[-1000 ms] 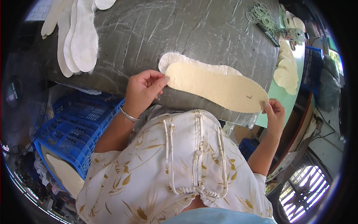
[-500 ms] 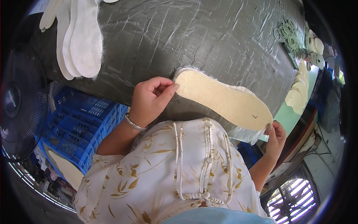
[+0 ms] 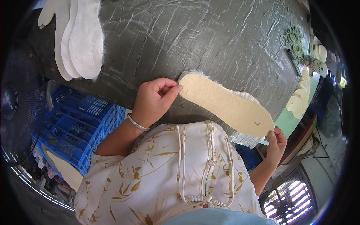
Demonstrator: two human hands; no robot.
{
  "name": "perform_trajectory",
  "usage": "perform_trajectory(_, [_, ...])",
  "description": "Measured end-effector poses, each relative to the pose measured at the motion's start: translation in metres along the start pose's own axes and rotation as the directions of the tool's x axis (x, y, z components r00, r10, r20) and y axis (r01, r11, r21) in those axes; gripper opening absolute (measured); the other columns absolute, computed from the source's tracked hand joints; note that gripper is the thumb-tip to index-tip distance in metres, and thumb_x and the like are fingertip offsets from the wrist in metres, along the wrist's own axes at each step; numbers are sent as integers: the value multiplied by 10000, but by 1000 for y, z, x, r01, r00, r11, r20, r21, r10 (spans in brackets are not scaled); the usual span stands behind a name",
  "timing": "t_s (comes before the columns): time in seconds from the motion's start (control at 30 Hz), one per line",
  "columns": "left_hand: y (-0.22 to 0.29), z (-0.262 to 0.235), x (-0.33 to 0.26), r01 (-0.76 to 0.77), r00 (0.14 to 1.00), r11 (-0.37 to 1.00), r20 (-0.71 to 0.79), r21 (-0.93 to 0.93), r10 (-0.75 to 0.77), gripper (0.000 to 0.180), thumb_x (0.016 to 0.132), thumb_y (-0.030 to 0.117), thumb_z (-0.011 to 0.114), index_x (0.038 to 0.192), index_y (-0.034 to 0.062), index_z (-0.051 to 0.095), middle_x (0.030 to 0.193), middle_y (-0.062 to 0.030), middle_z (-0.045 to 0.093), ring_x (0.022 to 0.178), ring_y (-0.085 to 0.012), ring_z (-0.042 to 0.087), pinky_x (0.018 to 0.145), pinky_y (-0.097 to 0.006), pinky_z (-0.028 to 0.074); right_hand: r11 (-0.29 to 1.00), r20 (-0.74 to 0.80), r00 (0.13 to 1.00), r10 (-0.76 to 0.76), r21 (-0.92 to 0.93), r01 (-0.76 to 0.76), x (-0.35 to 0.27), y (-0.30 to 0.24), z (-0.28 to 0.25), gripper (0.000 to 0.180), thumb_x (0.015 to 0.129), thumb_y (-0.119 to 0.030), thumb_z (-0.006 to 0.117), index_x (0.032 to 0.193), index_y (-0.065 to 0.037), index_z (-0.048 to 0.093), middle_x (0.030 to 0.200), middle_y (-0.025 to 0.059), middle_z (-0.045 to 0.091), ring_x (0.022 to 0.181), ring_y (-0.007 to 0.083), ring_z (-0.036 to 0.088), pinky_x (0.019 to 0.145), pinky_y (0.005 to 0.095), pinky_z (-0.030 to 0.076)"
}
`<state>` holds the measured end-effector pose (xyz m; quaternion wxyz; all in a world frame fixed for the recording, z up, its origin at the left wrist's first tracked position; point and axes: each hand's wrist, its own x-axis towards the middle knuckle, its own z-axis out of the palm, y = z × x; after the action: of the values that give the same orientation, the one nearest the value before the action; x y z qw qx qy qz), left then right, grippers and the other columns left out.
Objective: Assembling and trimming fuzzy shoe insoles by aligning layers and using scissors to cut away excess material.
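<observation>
A cream insole with a fluffy white layer under its far edge is held at the front edge of the dark table. My left hand pinches its left end between thumb and bent fingers. At the opposite end, near a small check-shaped mark, my right hand grips the tip between thumb and forefinger. Several white insoles lie overlapped on the table at the far left, with fuzzy edges.
A dark, wrinkled plastic-covered table spans the view. Green elastic bands lie in a heap at its right edge, near cream pieces on a pale green surface. To the left stand a black fan and blue plastic crates.
Both hands keep their pinch on the insole. Its right end has dropped slightly toward me along with my right hand; the whole view has shifted a little.
</observation>
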<state>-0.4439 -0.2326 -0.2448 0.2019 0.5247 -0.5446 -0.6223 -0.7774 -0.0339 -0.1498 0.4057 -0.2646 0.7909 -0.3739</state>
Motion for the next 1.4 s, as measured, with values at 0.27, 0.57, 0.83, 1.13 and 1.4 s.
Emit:
perform_trajectory(0.27, [-3,-2,2,16,999,999,34,43,-18,93,850,77,659,857,-15,646,683,-25,648,555,-34,557,490,-178,435,999,56,997,-46,29,44,3,5,3,115,865,-89,645,871,25,627,786,28,577,691,89,513,640,222,417])
perform_trajectory(0.57, [1,-2,3,142,986,990,95,-25,-139,73,856,52,634,857,-19,617,733,-51,641,549,-54,580,461,-190,466,999,16,1000,6,44,-7,4,12,2,134,879,-102,637,927,24,636,842,46,633,716,97,548,664,234,446])
perform_trajectory(0.83, [-1,2,2,105,993,993,49,59,-108,50,862,14,611,880,-32,603,728,-43,632,543,-58,582,466,-186,473,994,-29,996,90,64,-88,7,22,4,126,890,-77,614,956,28,632,811,38,645,714,86,571,665,222,443])
perform_trajectory(1.13, [-1,3,-1,104,993,993,45,54,-106,84,893,62,594,926,-15,585,751,-51,632,535,-68,590,416,-176,405,972,-65,978,196,141,-186,15,32,16,124,880,-103,647,925,12,650,796,38,658,702,78,593,606,203,436])
perform_trajectory(1.4, [10,5,1,206,978,976,10,70,-207,60,877,18,594,896,-38,583,739,-74,643,559,-66,593,479,-207,502,955,-89,960,265,159,-249,24,39,23,130,859,-118,677,906,3,667,763,25,662,691,67,598,591,200,426])
